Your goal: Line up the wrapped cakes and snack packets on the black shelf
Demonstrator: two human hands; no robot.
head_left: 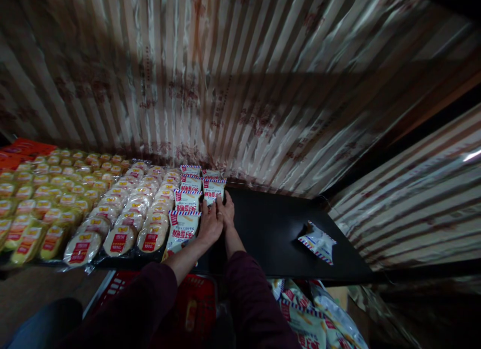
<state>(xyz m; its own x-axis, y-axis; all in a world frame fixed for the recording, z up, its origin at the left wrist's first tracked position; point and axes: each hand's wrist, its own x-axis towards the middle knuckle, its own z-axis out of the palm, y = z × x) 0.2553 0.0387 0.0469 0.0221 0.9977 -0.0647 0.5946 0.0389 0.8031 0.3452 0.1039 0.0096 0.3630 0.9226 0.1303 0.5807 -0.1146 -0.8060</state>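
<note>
A white snack bag (212,188) with red lettering and a blue-and-red striped top edge stands on the black shelf, in the second column of such bags. My left hand (211,223) grips its lower left part, a ring on one finger. On its right side my right hand (226,212) closes in, fingers against the bag. Both hands hide its bottom. Left of my hands runs a column of matching bags, the nearest snack bag (183,231) close to the front edge. Another bag lies partly hidden behind the held one.
Rows of wrapped round crackers (119,239) and yellow-wrapped snacks (52,241) fill the shelf's left. A loose bag (318,242) lies on the black shelf (270,229) at right. Below are more bags (306,324) and a red basket (203,304). Striped sheeting (225,88) hangs behind.
</note>
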